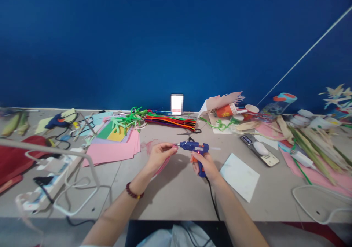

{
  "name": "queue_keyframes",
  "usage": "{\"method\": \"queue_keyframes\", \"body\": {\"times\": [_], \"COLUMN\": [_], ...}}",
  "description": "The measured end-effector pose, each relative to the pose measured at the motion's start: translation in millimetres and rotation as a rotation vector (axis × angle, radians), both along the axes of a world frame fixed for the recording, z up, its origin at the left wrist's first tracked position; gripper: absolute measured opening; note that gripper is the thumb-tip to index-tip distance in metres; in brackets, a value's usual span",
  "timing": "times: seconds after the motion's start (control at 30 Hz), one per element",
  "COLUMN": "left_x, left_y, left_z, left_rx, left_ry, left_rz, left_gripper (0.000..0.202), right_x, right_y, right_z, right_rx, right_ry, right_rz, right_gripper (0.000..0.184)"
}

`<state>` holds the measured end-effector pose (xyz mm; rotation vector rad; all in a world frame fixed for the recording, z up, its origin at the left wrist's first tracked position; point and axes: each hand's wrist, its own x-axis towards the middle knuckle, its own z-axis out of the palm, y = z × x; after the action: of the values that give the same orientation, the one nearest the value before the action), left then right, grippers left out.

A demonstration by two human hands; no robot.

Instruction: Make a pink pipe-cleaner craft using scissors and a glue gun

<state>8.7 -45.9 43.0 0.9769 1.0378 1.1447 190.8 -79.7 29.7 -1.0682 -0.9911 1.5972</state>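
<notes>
My right hand point(204, 163) is wrapped round the handle of a blue hot glue gun point(194, 147), which has a small red light lit on its side. The gun's metal nozzle points left and meets the fingertips of my left hand point(161, 154). Between those pinched fingers is a thin pink piece point(164, 166), perhaps paper, that hangs down behind the palm; most of it is hidden. From the gun's handle a black cord point(212, 199) runs to the table's front edge. Just beyond the gun lie black-handled scissors point(189, 132).
Pipe cleaners point(172, 122) in a bundle lie at the back. Coloured paper sheets point(110, 150) and a white power strip point(53, 181) are on the left. To the right are a white square sheet point(240, 176), a phone point(271, 159), paper cups point(228, 110) and dried husks point(316, 144).
</notes>
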Motion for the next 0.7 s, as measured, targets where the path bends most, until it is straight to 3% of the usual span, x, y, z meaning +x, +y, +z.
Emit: {"method": "queue_keyframes", "body": {"times": [0.43,0.7], "left_x": [0.5,-2.3], "left_y": [-0.9,3.2], "left_z": [0.0,-2.2], "left_rx": [0.026,0.006], "left_ry": [0.025,0.020], "left_rz": [-0.013,0.048], "left_gripper": [0.027,0.028], "right_x": [0.2,-0.5], "right_y": [-0.1,-1.0], "right_z": [-0.5,0.3], "right_rx": [-0.007,0.010], "right_ry": [0.010,0.034], "right_rz": [-0.009,0.000], "right_gripper": [0.038,0.038]}}
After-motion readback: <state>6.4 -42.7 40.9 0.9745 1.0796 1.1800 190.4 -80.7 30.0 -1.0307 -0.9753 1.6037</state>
